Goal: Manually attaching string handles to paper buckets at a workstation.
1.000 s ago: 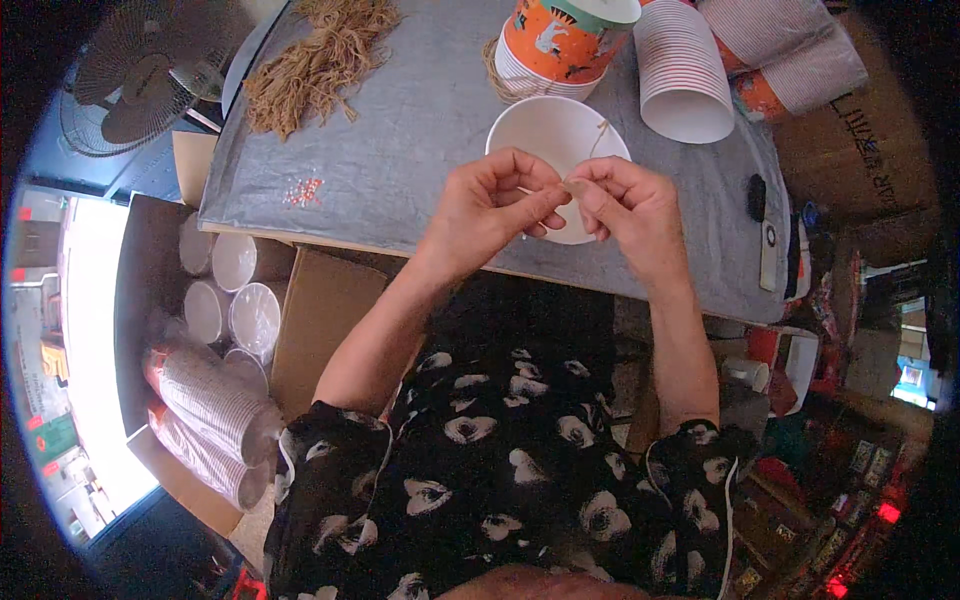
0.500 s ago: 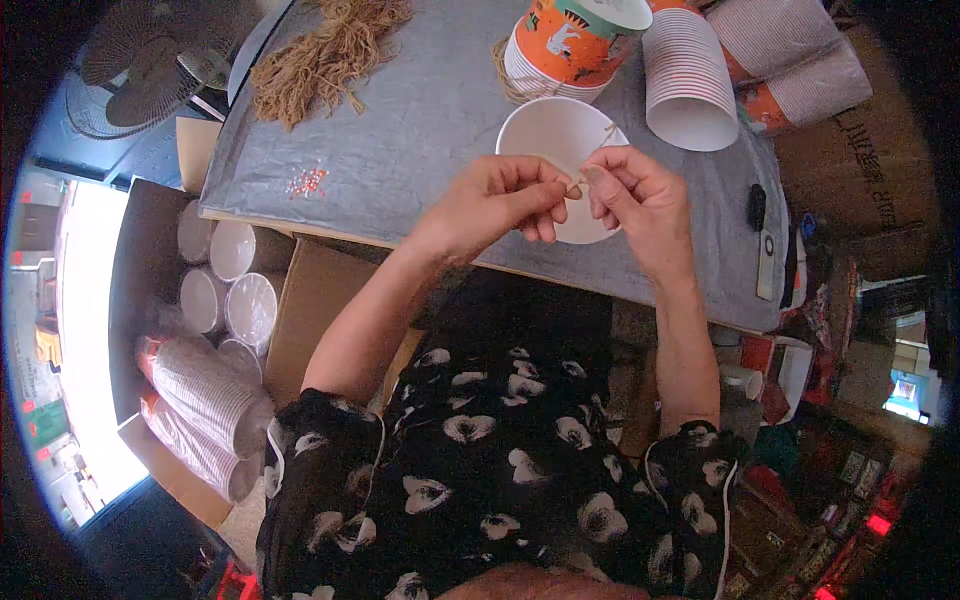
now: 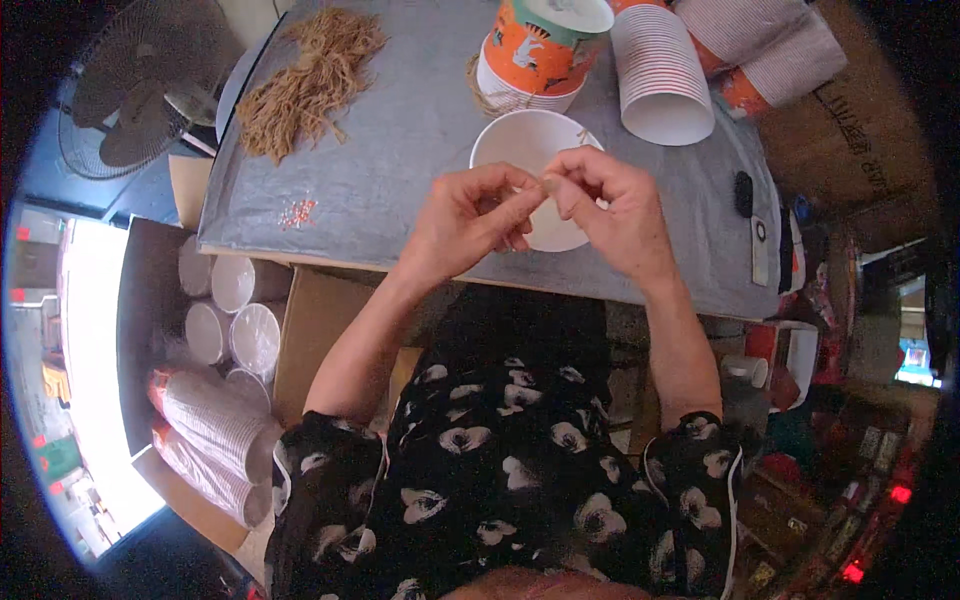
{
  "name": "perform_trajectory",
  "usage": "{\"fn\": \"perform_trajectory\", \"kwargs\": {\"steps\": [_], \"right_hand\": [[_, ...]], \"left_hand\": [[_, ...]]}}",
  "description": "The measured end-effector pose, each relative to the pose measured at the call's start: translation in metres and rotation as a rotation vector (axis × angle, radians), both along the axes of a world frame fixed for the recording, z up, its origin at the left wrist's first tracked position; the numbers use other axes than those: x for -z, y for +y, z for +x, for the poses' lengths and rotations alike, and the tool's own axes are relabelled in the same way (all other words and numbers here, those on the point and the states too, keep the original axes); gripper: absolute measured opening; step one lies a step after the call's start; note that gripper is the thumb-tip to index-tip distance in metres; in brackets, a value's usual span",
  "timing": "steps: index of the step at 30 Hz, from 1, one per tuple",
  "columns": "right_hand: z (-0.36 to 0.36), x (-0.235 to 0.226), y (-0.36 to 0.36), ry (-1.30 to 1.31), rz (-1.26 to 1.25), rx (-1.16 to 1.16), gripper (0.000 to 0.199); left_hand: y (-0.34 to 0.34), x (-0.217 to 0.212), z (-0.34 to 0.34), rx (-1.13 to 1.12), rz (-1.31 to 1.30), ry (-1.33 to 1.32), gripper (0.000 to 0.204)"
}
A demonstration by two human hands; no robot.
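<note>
A white paper bucket [image 3: 558,225] lies on the table, its open mouth towards me. A short piece of tan twine [image 3: 583,134] shows at its far rim. Over the mouth, my left hand [image 3: 470,215] and my right hand [image 3: 612,205] meet fingertip to fingertip. Both pinch what looks like the twine's end, mostly hidden by the fingers. Behind stands a stack of orange printed paper buckets [image 3: 540,58], with a twine loop [image 3: 480,92] hanging at its side.
A bundle of loose tan twine [image 3: 310,85] lies at the far left, with small red and white bits [image 3: 297,213] nearer. Nested white buckets [image 3: 665,90] lie at the right. A black-handled cutter [image 3: 744,195] rests near the right edge. Wrapped stacks [image 3: 215,425] fill a carton at left.
The view has shifted slightly, so the table things sit a little further left. My hands stay together over the bucket, the right fingertips now drawn closer over the left ones.
</note>
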State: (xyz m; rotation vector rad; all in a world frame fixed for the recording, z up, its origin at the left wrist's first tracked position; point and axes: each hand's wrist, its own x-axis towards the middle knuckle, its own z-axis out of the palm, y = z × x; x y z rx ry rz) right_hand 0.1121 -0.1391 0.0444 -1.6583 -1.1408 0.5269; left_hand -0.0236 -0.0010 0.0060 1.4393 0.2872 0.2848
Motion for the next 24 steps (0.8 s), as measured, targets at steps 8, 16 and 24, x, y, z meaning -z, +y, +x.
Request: {"fn": "perform_trajectory", "kwargs": {"steps": [8, 16, 24], "right_hand": [[0.05, -0.033, -0.017, -0.487, -0.063, 0.0, 0.008], [0.067, -0.035, -0.013, -0.344, 0.065, 0.039, 0.01], [0.104, -0.024, -0.029, 0.522, 0.443, 0.148, 0.015]], "left_hand": [[-0.003, 0.002, -0.011, -0.008, 0.15, 0.092, 0.023], [-0.001, 0.001, -0.013, -0.006, 0.071, 0.11, 0.016], [0.003, 0.016, -0.014, 0.067, 0.213, -0.067, 0.015]]}}
